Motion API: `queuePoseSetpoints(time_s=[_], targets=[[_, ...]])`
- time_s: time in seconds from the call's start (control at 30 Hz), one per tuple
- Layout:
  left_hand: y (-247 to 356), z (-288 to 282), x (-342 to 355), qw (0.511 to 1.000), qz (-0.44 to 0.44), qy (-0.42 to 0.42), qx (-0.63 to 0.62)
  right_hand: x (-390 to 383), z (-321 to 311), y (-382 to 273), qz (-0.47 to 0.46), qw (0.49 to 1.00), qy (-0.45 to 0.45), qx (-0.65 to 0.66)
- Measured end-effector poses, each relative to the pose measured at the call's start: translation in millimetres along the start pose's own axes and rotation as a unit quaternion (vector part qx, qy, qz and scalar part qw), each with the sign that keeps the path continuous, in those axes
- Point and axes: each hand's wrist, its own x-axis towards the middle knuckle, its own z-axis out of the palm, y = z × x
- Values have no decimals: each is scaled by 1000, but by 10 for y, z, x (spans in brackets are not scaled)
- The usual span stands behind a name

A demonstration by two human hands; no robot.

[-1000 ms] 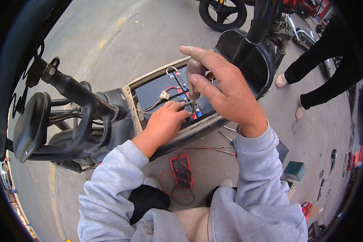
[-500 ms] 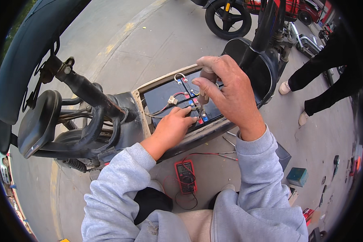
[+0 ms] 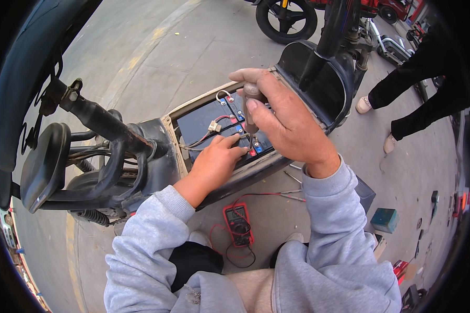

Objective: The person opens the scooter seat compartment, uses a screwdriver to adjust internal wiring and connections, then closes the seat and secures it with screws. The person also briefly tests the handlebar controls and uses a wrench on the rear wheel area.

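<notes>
My right hand grips an upright screwdriver, index finger arched over its thick handle. Its shaft reaches down to terminals on the dark batteries in the scooter's open floor compartment. My left hand rests beside the screwdriver's tip, visible fingers apart and bent; whatever lies under them is hidden. Red and blue terminal blocks, a pale connector and looped wires show on the batteries.
A red multimeter with leads lies between my feet. Tools and a teal box lie to the right. A person's dark-trousered legs stand at right. The scooter's seat frame is left; other vehicles are behind.
The view shifted slightly. My right hand still holds the screwdriver upright, its fingers slightly repositioned on the handle. My left hand stays beside the tip.
</notes>
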Motion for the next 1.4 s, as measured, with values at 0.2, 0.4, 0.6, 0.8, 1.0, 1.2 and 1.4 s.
queuePoseSetpoints(time_s=[0.2,0.4,0.6,0.8,1.0,1.2,1.4], targets=[[35,-36,12,1000,-7,-17,-1,14,-10,-25,-3,970,3,-243],[31,-42,15,1000,0,-10,1,40,0,11,-43,996,21,-78],[22,-22,6,1000,3,-2,-3,19,-16,58,-43,975,15,-216],[32,-36,17,1000,2,-7,-2,59,3,37,-45,998,29,-40],[17,-5,6,1000,10,21,-14,4,-2,69,2,979,18,-202],[7,4,1,1000,5,18,-13,48,9,53,-36,998,5,-51],[2,22,0,999,14,33,-20,7,-27,-15,33,970,11,-242]])
